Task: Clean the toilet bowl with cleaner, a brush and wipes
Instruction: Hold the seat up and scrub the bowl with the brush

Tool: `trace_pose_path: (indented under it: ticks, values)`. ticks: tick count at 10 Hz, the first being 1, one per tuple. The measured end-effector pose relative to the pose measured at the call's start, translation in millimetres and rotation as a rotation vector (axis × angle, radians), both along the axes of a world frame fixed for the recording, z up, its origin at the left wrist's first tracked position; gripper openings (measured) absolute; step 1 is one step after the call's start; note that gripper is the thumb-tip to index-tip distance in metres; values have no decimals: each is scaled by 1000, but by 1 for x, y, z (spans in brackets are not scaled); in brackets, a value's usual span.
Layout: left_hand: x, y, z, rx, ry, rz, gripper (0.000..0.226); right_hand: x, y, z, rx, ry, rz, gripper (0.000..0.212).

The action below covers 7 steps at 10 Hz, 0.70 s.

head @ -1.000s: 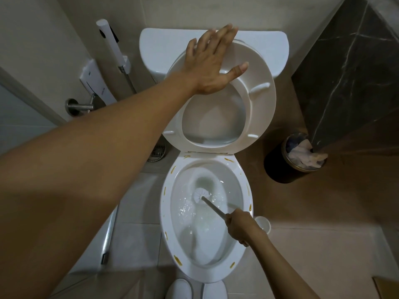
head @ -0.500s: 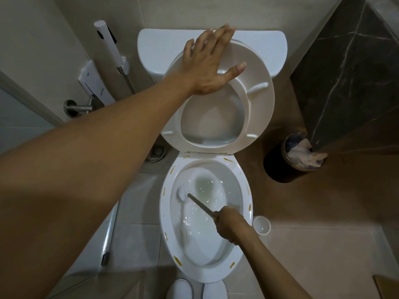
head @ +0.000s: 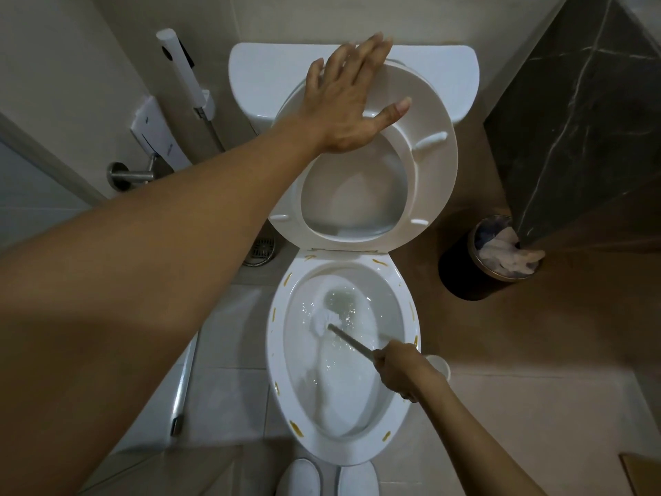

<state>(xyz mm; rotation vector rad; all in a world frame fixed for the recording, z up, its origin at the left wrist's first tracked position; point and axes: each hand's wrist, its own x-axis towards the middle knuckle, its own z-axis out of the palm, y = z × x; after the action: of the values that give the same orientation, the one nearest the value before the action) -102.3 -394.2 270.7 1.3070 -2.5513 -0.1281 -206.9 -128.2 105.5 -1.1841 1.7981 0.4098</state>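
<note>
Toilet bowl (head: 282,352) sits below us, our brush (head: 323,321) head in its water. Our right hand (head: 397,370) is closed round the brush handle over the bowl's right rim. Behind the bowl, our left hand (head: 345,102) lies flat, fingers spread, on the raised seat (head: 434,166).

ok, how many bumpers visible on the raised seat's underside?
4. Upper right, lower right, lower left of the seat, and one mostly hidden under the left hand at upper left. More may be hidden there.
</note>
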Motion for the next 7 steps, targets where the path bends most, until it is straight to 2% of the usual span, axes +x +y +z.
trace_pose_path:
  ticks: [1,3,5,7]
  values:
    - [-1,-1,-1,-9,-3,2,81,-1,-2,7,4,-6,90,37]
    - [1,-1,0,-4,-7,-10,81,4,-20,-3,-82,-55,-100,36]
    - [0,0,0,-6,-1,-5,80,3,-12,9,-27,-105,28,37]
    - [0,-1,0,-3,-8,-8,80,-16,-13,1,-175,72,-81,35]
